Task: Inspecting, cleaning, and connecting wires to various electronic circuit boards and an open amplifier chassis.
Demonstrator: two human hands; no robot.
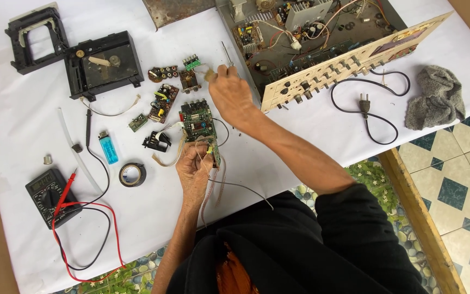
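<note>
The left hand, at lower centre of the frame, has its grip clenched on the lower end of a green board; the board runs upward from the fingers toward mid-frame, its top end free over the white bench, and thin wires trail from its lower edge down and right toward the dark sleeve; just how the fingers pinch it is hard to make out, since the knuckles cover the contact.

The right hand sits above the board, at upper centre, apart from it; its grip is closed around a slim tool whose shaft pokes up past the fingers — the tip is too fine to read, and the handle is buried in the fist.

Left of the board lie smaller boards, a black connector part, a blue lighter and a roll of black tape; at lower left, a multimeter with red and black leads; at upper left, two black plastic frames.

An open amplifier chassis fills the upper right — its top is cut off by the frame edge; a black cord with plug and a grey rag lie to its right.
</note>
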